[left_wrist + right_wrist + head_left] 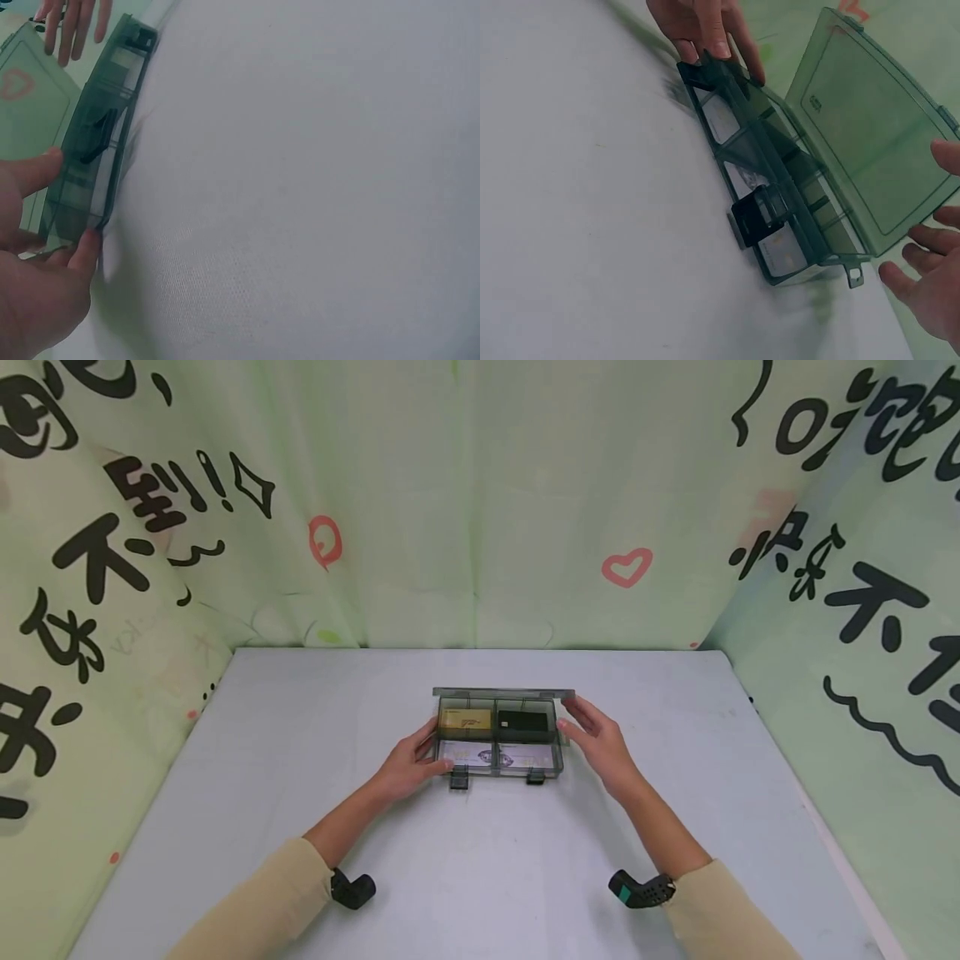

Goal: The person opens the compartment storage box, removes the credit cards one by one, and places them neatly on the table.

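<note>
Left hand [411,766] clamped on left end of case [495,772]; right hand [602,745] loosely spread beside raised lid [870,135], contact unclear.

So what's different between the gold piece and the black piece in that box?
The gold piece bears fine dark print; the black piece shows a small pale mark. The gold piece sits on the left, the black piece on the right. Both look rectangular and share the far row of the box.

the head view is bright and evenly lit, faint shadows softening the table [510,877]. both wrist views look dimmer, fine detail on the box [771,161] slightly soft.
</note>
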The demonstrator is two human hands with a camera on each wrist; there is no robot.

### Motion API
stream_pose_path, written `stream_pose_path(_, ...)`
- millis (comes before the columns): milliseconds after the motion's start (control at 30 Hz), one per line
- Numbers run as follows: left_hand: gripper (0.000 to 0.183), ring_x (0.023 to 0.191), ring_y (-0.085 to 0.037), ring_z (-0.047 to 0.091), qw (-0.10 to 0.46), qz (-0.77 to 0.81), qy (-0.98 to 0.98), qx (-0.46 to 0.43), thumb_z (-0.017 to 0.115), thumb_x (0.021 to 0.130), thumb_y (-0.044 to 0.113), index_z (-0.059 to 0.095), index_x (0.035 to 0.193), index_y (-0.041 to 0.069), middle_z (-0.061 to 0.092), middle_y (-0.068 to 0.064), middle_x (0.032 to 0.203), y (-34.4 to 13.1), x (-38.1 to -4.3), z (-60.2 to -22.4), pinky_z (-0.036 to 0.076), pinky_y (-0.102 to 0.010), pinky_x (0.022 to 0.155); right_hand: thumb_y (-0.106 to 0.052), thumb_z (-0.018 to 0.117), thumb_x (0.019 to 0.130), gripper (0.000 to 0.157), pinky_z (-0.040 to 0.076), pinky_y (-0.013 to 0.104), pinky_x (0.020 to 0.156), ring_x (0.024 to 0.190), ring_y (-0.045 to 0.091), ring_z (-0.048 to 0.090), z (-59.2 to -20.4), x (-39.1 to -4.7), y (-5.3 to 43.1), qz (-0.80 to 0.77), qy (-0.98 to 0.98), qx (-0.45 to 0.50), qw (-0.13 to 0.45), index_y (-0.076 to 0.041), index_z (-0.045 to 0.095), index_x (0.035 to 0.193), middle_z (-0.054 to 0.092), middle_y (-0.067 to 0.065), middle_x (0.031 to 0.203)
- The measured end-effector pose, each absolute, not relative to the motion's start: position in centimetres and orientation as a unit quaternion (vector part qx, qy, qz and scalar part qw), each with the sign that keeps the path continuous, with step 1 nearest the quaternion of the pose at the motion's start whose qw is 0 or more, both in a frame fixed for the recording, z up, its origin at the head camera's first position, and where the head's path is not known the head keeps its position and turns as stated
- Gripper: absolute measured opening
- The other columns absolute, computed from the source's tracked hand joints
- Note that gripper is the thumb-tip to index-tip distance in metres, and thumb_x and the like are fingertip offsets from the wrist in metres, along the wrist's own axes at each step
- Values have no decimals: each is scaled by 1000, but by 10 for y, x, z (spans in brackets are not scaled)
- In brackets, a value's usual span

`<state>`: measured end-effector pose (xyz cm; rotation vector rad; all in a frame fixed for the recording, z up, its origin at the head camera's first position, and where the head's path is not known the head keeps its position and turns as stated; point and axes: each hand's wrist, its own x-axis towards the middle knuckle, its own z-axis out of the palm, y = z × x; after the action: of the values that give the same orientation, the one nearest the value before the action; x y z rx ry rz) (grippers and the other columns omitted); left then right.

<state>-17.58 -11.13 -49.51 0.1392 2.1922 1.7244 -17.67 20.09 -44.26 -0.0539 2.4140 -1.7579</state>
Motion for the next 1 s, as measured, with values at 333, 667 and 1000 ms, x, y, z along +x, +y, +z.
stream_pose_path(333,85,147,-28,25,166,605,777,46,70,86,5,20,155,10,20,-12,161,-109,-174,-491,38,-41,115,-32,53,100,70,20,52,124,152,24,12,-437,-198,193,-577,812,-32,85,-25,12,157,18,-1,163)
stream_pose_path(667,84,147,-27,27,164,604,778,44,71,86,6,22,155,12,23,-10,161,-109,-176,-494,40,-41,113,-26,50,101,70,7,55,125,152,32,0,-446,-219,187,-550,826,1,124,-19,8,157,3,5,165)
stream_pose_path(1000,86,147,-26,26,170,603,779,37,71,86,7,21,155,14,22,-9,161,-108,-175,-491,39,-40,115,-28,50,101,71,8,53,126,152,31,0,-462,-227,185,-545,826,-1,142,-22,7,157,1,3,165)
